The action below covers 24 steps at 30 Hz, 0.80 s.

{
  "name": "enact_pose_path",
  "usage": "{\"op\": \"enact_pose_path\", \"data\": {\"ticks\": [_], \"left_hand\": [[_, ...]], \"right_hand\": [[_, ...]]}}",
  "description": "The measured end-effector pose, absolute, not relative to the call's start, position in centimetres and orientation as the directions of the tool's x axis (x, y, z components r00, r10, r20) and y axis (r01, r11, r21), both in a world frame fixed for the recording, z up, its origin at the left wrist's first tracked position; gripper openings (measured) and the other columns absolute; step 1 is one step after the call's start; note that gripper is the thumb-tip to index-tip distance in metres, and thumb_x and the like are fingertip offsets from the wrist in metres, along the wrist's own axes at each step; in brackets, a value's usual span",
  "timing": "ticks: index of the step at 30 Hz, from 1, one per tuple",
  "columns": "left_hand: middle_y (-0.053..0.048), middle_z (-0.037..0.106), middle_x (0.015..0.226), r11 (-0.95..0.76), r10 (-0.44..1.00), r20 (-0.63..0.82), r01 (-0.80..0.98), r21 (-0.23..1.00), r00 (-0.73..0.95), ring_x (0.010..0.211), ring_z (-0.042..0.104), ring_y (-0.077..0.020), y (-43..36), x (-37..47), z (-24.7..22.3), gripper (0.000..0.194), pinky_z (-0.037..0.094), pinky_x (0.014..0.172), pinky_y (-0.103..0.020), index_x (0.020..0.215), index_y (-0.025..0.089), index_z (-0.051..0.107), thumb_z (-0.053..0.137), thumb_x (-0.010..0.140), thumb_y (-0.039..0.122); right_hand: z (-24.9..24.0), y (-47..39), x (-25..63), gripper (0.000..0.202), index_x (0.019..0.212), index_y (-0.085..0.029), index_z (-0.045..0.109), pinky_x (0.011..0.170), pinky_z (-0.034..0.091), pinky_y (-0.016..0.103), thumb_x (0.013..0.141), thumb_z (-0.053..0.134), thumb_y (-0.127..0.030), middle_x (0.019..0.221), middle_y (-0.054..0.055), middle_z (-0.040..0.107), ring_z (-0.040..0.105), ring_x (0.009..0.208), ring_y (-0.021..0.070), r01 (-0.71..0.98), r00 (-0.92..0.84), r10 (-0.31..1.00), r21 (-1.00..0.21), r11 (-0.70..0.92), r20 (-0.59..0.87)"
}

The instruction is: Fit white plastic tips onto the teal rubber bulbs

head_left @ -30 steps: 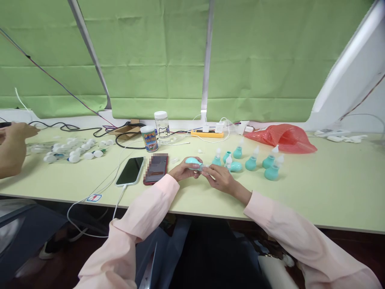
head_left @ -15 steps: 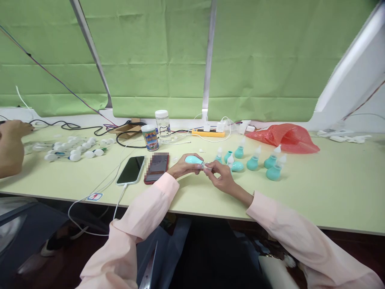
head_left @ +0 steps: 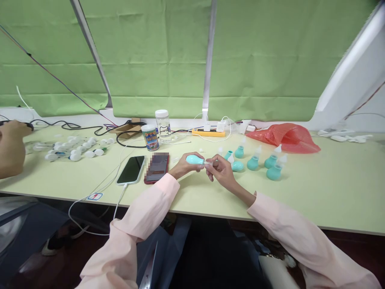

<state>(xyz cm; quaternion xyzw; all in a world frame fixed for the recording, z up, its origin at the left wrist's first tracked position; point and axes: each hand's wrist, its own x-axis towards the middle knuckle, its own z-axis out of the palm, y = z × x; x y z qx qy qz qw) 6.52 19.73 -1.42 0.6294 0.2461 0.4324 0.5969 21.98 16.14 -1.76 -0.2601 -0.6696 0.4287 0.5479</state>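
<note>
A teal bulb (head_left: 194,159) lies sideways in my left hand (head_left: 183,166), whose fingers wrap round it. At its right end is a clear tip (head_left: 208,163), pinched by the fingers of my right hand (head_left: 221,172). Just right of my right hand, more teal bulbs are on the table: one lying down (head_left: 238,166), and several upright with clear or white tips, such as one in the middle (head_left: 253,162) and one at the right (head_left: 273,172).
Two phones (head_left: 130,170) (head_left: 157,167) lie left of my hands. Behind them stand a printed can (head_left: 150,138) and a clear jar (head_left: 163,126). A power strip (head_left: 208,133) and red plastic bag (head_left: 284,138) are further back. Another person's arm (head_left: 10,148) reaches in beside white-capped pieces (head_left: 75,150).
My right hand has shifted slightly right and its fingers have changed their hold on the clear tip. The bulb in my left hand has hardly moved.
</note>
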Motion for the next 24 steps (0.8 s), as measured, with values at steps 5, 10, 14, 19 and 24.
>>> {"op": "enact_pose_path", "data": {"ticks": [5, 10, 14, 19, 24], "left_hand": [[-0.004, 0.055, 0.076, 0.003, 0.785, 0.225, -0.367, 0.93, 0.578, 0.057, 0.054, -0.0118, 18.8, 8.1, -1.1, 0.034, 0.039, 0.051, -0.023, 0.091, 0.016, 0.048, 0.059, 0.065, 0.035], [-0.006, 0.056, 0.082, 0.02, 0.831, 0.188, -0.366, 0.931, 0.523, 0.067, 0.054, -0.014, 19.7, 7.4, -0.1, 0.043, 0.041, 0.056, -0.025, 0.097, 0.018, 0.05, 0.045, 0.068, 0.05], [-0.006, 0.055, 0.087, -0.266, 0.943, 0.271, -0.054, 0.963, 0.193, 0.071, 0.053, -0.0139, 22.4, 6.3, -0.1, 0.039, 0.042, 0.063, -0.026, 0.102, 0.019, 0.05, 0.043, 0.071, 0.041], [-0.011, 0.04, 0.12, -0.396, 0.867, 0.466, 0.809, 0.434, 0.174, 0.108, 0.036, -0.0281, 25.3, 7.8, -1.9, 0.046, 0.03, 0.086, -0.043, 0.117, 0.022, 0.042, 0.044, 0.071, 0.019], [-0.01, 0.016, 0.136, -0.352, 0.908, 0.288, 0.928, 0.125, 0.305, 0.115, 0.023, -0.0381, 27.4, 10.2, -3.6, 0.051, 0.022, 0.086, -0.055, 0.126, 0.028, 0.027, 0.039, 0.077, 0.027]], "right_hand": [[-1.7, 16.0, 20.9, 0.034, 0.092, -0.019, 0.045, 0.038, 0.041, 0.023, 0.066, 0.061, -0.033, 0.055, -0.005, 0.052, 0.047, 0.039, 0.0078, -0.142, -0.096, 0.829, -0.832, 0.536, 0.551], [-2.1, 16.3, 21.0, 0.026, 0.085, -0.018, 0.053, 0.041, 0.041, 0.024, 0.065, 0.061, -0.034, 0.064, 0.0, 0.053, 0.046, 0.044, 0.0082, 0.073, 0.078, 0.737, -0.741, 0.667, 0.671], [-1.9, 16.3, 21.8, 0.018, 0.077, -0.019, 0.055, 0.047, 0.041, 0.027, 0.066, 0.061, -0.032, 0.063, 0.0, 0.051, 0.044, 0.049, 0.0097, 0.359, 0.122, 0.518, -0.524, 0.772, 0.847], [-1.6, 16.5, 22.3, 0.016, 0.079, -0.019, 0.048, 0.064, 0.044, 0.035, 0.072, 0.052, -0.033, 0.078, 0.006, 0.05, 0.051, 0.073, 0.0185, 0.44, 0.154, 0.333, -0.366, 0.82, 0.93], [-2.0, 17.1, 22.2, 0.013, 0.085, -0.02, 0.037, 0.07, 0.043, 0.037, 0.081, 0.035, -0.032, 0.087, 0.007, 0.051, 0.053, 0.082, 0.0183, 0.245, 0.136, 0.385, -0.408, 0.879, 0.913]]}}
